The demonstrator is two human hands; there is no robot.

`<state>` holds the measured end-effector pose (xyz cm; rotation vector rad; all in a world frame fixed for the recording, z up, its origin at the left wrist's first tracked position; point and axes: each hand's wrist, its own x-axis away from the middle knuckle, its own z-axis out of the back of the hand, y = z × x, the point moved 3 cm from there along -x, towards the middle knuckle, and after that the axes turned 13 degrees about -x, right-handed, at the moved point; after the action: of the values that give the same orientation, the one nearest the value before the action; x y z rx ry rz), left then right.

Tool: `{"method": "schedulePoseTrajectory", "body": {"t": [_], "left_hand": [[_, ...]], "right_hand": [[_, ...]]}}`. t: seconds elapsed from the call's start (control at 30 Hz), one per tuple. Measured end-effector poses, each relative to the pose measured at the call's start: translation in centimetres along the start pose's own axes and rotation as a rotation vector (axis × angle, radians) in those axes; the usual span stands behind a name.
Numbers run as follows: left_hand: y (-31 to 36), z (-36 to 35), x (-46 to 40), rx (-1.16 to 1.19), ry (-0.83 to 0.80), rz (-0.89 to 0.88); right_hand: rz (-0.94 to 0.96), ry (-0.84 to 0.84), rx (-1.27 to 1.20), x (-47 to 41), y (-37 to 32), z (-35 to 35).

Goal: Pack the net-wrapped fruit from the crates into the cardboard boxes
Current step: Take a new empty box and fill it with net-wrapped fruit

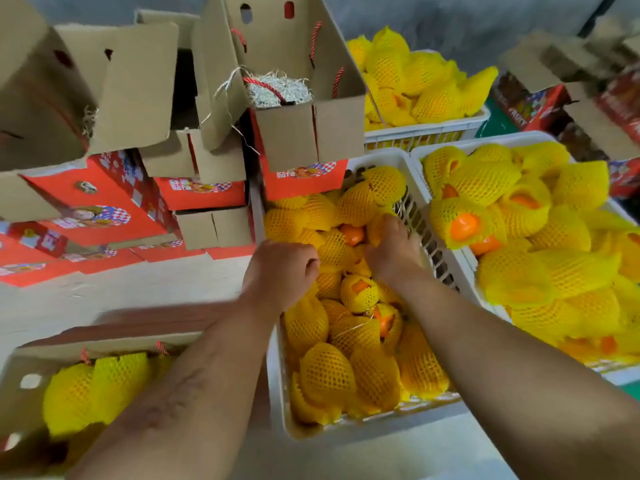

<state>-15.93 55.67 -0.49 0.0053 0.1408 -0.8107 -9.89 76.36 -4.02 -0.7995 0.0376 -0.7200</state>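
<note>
Cardboard is what waits at my near left: an open box [20,362] with red cord handles, already holding a few yellow net-wrapped fruit [93,389], and by my reckoning it has room for more. Beyond it, across a pale floor [121,289], stand stacked red printed boxes [104,202] and opened cartons, one of them showing shredded paper filling [277,90]. Moving right, my left hand [280,271] is down in the middle white crate [277,375], its fingers curled over the wrapped fruit; whether it has truly closed on one I cannot tell, since the fingertips are hidden. Just beside it my right hand [394,251] digs deeper into the same heap, fingers wrapped round a netted fruit [377,226] near the crate's slotted wall. So I judge the step to be the pick, both hands gathering from the crate. The next move calls for lifting without snagging the nets or letting the bare orange fruit slip out, then swinging left to the near box. Further right a second white crate [450,143] is heaped high with fruit, a third sits behind it, and more cartons lie blurred against a grey wall [450,22].
</note>
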Motion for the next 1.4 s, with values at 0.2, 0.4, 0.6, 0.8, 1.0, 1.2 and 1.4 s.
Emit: {"method": "schedulePoseTrajectory", "body": {"t": [0.2,0.4,0.6,0.8,1.0,1.2,1.4], "left_hand": [[0.0,-0.2,-0.5,-0.082,-0.091,0.078],[-0.1,-0.9,-0.6,-0.069,-0.185,0.089],[0.1,-0.8,-0.5,-0.107,-0.197,0.046],[-0.1,-0.7,-0.4,-0.096,-0.222,0.096],[-0.1,-0.5,-0.4,-0.052,-0.174,0.105],[-0.1,-0.5,-0.6,-0.076,-0.192,0.079],[-0.3,-0.6,-0.4,-0.016,-0.106,0.073]], "right_hand": [[0.003,-0.109,0.189,-2.1,0.9,0.1],[0.107,0.054,-0.124,0.5,0.8,-0.2],[-0.141,-0.291,-1.064,4.7,-1.5,-4.6],[-0.120,-0.380,-1.043,3.6,-2.8,-4.1],[0.286,0.118,0.060,-5.7,-3.5,1.8],[0.154,0.063,0.504,-8.2,-2.6,1.0],[0.202,0.030,0.486,-9.5,-3.6,2.2]]}}
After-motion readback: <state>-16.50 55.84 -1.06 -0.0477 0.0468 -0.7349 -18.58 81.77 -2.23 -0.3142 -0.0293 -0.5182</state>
